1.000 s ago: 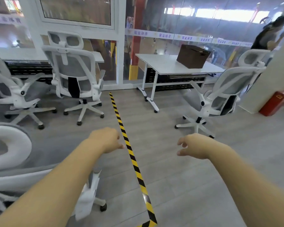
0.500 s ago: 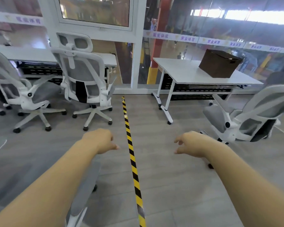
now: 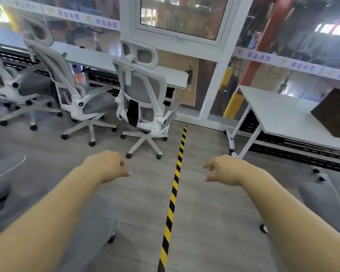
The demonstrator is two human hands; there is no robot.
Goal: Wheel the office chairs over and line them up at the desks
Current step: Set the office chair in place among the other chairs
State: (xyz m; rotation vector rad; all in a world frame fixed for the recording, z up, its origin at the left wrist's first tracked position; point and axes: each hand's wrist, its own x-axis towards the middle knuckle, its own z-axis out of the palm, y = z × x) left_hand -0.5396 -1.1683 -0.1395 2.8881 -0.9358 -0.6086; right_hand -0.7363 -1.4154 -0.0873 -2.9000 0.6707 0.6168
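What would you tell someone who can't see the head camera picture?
Two bare hands, left hand and right hand, reach forward holding nothing, above a grey floor with a yellow-and-black tape stripe. Ahead, white office chairs stand at a long desk, and another desk with a brown box is on the right.

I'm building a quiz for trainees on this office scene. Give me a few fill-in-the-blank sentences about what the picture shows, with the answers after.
1. The striped tape on the floor is yellow and ____.
2. The left hand and the right hand both hold ____.
3. The brown box sits on the white ____ to the right of the tape.
4. The chair nearest the tape stands on its ____ side.

Answers: black; nothing; desk; left
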